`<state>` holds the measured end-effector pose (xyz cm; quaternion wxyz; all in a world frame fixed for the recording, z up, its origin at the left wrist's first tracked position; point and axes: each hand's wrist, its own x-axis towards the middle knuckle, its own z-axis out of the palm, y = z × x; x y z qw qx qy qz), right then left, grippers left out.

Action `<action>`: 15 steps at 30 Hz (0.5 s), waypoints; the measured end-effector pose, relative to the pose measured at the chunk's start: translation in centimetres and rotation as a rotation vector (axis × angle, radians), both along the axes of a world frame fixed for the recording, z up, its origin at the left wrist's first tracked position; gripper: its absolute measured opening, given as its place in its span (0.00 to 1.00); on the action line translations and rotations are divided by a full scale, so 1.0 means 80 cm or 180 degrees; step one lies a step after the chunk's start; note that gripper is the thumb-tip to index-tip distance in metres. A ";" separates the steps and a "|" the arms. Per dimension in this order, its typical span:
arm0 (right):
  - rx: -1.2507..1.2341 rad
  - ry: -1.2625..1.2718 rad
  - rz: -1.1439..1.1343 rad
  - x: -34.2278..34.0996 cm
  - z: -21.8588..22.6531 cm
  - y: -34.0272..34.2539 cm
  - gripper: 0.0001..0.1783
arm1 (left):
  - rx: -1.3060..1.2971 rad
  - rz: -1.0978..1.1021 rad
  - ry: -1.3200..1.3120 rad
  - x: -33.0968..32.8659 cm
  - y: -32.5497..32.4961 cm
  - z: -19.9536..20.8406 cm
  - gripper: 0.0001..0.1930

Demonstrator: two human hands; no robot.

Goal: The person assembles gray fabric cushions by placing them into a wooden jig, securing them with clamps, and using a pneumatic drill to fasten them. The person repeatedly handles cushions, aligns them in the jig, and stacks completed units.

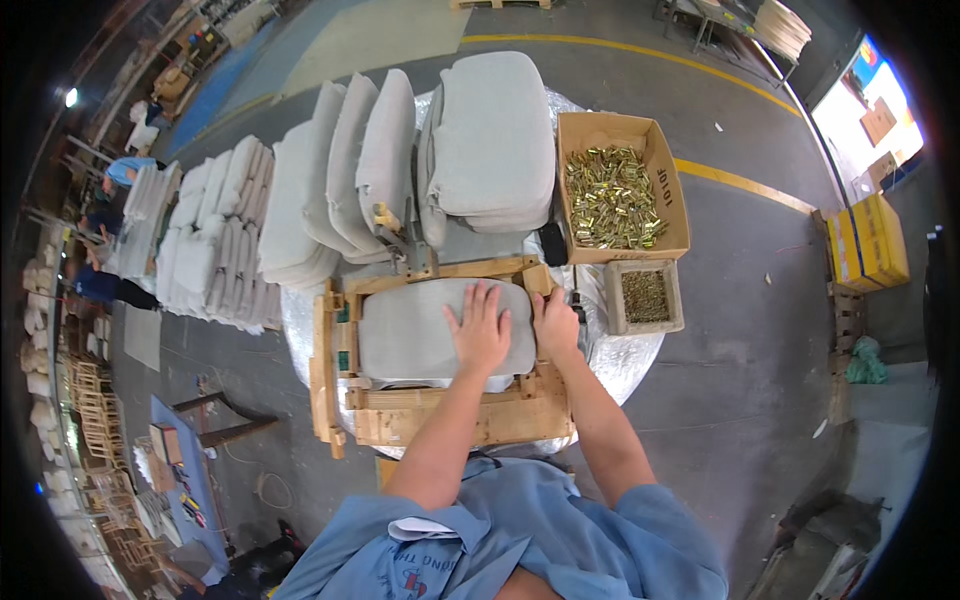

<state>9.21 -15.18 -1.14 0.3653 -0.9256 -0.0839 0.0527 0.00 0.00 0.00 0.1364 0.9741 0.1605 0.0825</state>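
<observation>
My left hand lies flat, fingers spread, on the grey cushion; my right hand curls around that cushion's right edge.

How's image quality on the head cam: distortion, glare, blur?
Head view: strong fisheye, black corners, the yellow floor line bows. The bright window at upper right is blown out. Centre is sharp: both hands, left hand and right hand, on the grey cushion; soft, even light, faint shadows.
</observation>
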 end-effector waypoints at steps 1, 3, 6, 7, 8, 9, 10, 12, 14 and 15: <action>0.0019 -0.0033 0.0062 0.004 0.002 0.001 0.24 | 0.0084 0.0097 -0.0047 0.008 0.004 0.009 0.31; -0.0318 0.0359 0.0132 -0.059 -0.015 -0.058 0.23 | -0.0166 0.0228 0.0342 -0.044 -0.045 -0.017 0.29; 0.0074 0.0310 0.0139 -0.001 0.003 -0.001 0.23 | 0.0255 0.0295 0.0225 0.026 0.020 0.003 0.27; 0.0048 0.0398 0.0122 -0.002 0.002 0.001 0.23 | 0.0235 0.0288 0.0238 0.027 0.023 0.000 0.27; 0.0021 0.0487 0.0105 -0.005 0.001 0.004 0.23 | 0.0214 0.0282 0.0252 0.027 0.026 -0.002 0.27; -0.0002 0.0543 0.0092 0.000 0.000 0.006 0.23 | 0.0198 0.0282 0.0234 0.030 0.027 -0.009 0.27; 0.0019 0.0598 0.0113 0.002 -0.001 0.008 0.23 | 0.0195 0.0305 0.0275 0.029 0.021 -0.014 0.27; 0.0030 0.0592 0.0146 -0.009 -0.003 0.011 0.24 | 0.0205 0.0339 0.0354 0.021 0.008 -0.020 0.27; -0.0058 0.0593 0.0100 -0.023 -0.009 0.012 0.24 | 0.0095 0.0357 0.0367 0.029 0.014 -0.033 0.27; -0.0131 0.0552 0.0039 -0.025 -0.010 0.013 0.24 | 0.0066 0.0365 0.0330 0.032 0.017 -0.031 0.27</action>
